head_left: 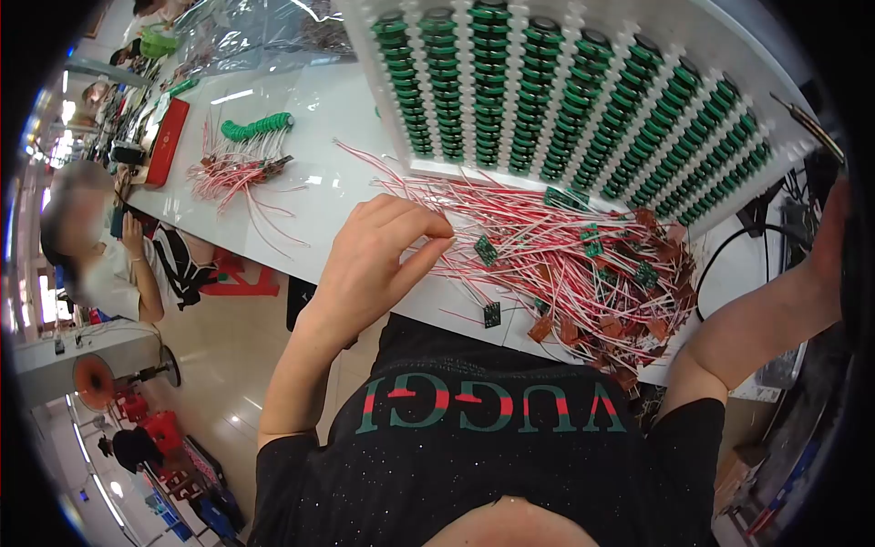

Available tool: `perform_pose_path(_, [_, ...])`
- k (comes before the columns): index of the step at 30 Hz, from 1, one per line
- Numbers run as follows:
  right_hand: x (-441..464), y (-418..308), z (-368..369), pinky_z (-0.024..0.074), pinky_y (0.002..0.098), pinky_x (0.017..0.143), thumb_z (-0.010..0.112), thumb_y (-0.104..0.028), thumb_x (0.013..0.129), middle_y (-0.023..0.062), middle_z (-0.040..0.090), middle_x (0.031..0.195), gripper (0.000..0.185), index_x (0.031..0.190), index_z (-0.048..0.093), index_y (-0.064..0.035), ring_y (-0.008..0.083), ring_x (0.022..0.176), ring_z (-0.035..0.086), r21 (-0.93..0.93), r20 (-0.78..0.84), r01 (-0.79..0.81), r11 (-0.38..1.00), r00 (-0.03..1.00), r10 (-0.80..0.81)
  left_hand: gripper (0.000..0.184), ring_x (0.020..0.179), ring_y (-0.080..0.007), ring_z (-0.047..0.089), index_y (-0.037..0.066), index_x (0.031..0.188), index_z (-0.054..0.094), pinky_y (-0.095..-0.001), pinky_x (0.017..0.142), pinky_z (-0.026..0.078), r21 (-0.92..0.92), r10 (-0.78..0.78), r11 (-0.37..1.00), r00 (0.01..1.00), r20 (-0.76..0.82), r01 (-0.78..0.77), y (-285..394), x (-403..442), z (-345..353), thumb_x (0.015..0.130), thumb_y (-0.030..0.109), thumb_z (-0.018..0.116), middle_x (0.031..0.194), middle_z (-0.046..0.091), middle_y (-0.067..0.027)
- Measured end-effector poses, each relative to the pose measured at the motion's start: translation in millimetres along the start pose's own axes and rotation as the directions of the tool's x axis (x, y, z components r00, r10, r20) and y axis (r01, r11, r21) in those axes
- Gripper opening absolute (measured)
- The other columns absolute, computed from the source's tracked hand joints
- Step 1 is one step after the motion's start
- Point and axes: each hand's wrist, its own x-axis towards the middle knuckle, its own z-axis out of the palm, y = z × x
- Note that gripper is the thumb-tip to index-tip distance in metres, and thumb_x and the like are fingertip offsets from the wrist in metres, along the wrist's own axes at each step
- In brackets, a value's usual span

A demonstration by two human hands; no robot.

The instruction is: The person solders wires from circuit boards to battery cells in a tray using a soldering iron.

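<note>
While the left hand (374, 251) pinches its grip nearly closed at the wires (547, 242), holding what I can't tell, the half-hidden right hand (831, 223) holds a thin tool (818, 130).

A red box (167, 143) lay on the white table (333, 105), near clear plastic sheeting (260, 46). Past the table's left side sat another person (114, 283), near a fan (94, 381).

Red and white wires (510, 214) lie in a loose, tangled heap on the near side of the white rack (766, 55). Among them, green circuit boards (486, 250) sit at various angles, with brown tabs (569, 330). A slim metal tool (811, 126) slants by the rack's right edge.
</note>
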Motion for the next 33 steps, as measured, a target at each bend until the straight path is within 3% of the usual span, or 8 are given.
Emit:
perform_pose_path(8, [-1,4,-2,0.0317,0.0212,0.032,0.041,-0.043,0.091,0.0037,0.058,0.077,0.031,0.086,0.043,-0.0120,0.0091,0.034,0.029,0.056,-0.051,0.122,0.991,0.992,-0.119,0.012,0.078,-0.0228,0.055,0.003,0.086,0.060,-0.0320,0.071,0.042,-0.005,0.190,0.982,0.980,-0.065,-0.191,39,41,34,0.074,0.005,0.064,0.080,0.061,-0.0079])
perform_pose_path(12, [-3,8,3,0.0311,0.0206,0.034,0.041,-0.041,0.091,0.0032,0.056,0.076,0.030,0.086,0.043,-0.0116,0.0089,0.036,0.029,0.011,-0.042,0.108,0.994,0.993,-0.108,0.009,0.073,-0.0213,0.056,0.002,0.083,0.061,-0.0314,0.070,0.042,0.004,-0.036,0.999,0.989,-0.142,0.037,25,37,20,0.075,0.006,0.064,0.080,0.061,-0.0086])
perform_pose_path(16, [-1,7,2,0.0305,0.0201,0.035,0.040,-0.039,0.092,0.0027,0.054,0.076,0.028,0.086,0.043,-0.0111,0.0087,0.038,0.029,-0.033,-0.052,0.105,0.994,0.993,-0.107,0.010,0.074,-0.0184,0.056,0.002,0.083,0.062,-0.0295,0.067,0.043,0.166,-0.044,0.985,0.999,0.001,0.043,2,17,8,0.075,0.007,0.065,0.080,0.062,-0.0069])
perform_pose_path(20, [-2,6,4,0.0299,0.0195,0.037,0.039,-0.036,0.093,0.0022,0.051,0.075,0.027,0.086,0.042,-0.0107,0.0086,0.040,0.028,-0.052,-0.055,0.098,0.994,0.993,-0.100,0.016,0.078,-0.0205,0.056,0.003,0.083,0.062,-0.0317,0.072,0.043,-0.108,-0.166,0.980,0.986,0.003,0.165,20,12,19,0.071,0.012,0.069,0.082,0.062,-0.0066])
perform_pose_path(24, [-3,5,6,0.0293,0.0190,0.038,0.038,-0.034,0.093,0.0017,0.049,0.074,0.026,0.085,0.042,-0.0102,0.0084,0.042,0.028,-0.073,-0.052,0.092,0.993,0.994,-0.096,0.017,0.080,-0.0235,0.056,0.003,0.082,0.061,-0.0332,0.071,0.043,0.088,0.064,0.994,0.996,0.065,-0.070,23,22,35,0.070,0.010,0.070,0.083,0.060,-0.0080])
perform_pose_path(28, [-2,1,5,0.0287,0.0185,0.040,0.037,-0.032,0.094,0.0012,0.047,0.074,0.025,0.085,0.042,-0.0098,0.0082,0.044,0.028,-0.100,-0.058,0.100,0.990,0.993,-0.106,0.011,0.080,-0.0207,0.057,0.003,0.081,0.060,-0.0305,0.073,0.044,-0.228,-0.071,0.969,0.990,0.121,0.098,20,20,31,0.074,0.008,0.065,0.085,0.060,-0.0075])
perform_pose_path(31, [-1,1,9,0.0283,0.0181,0.041,0.036,-0.030,0.094,0.0008,0.045,0.073,0.024,0.085,0.041,-0.0095,0.0081,0.045,0.028,-0.108,-0.053,0.095,0.990,0.994,-0.101,0.008,0.084,-0.0132,0.057,0.001,0.082,0.059,-0.0265,0.074,0.045,-0.620,-0.320,0.700,0.932,0.172,0.354,13,11,23,0.077,0.006,0.063,0.090,0.061,-0.0070])
perform_pose_path(33, [-1,0,11,0.0280,0.0178,0.042,0.035,-0.029,0.095,0.0005,0.044,0.073,0.023,0.085,0.041,-0.0093,0.0080,0.046,0.028,-0.124,-0.055,0.096,0.988,0.993,-0.103,0.007,0.091,-0.0133,0.053,0.000,0.087,0.057,-0.0275,0.077,0.043,-0.674,-0.312,0.639,0.926,0.213,0.370,10,9,14,0.081,0.003,0.059,0.098,0.058,-0.0090])
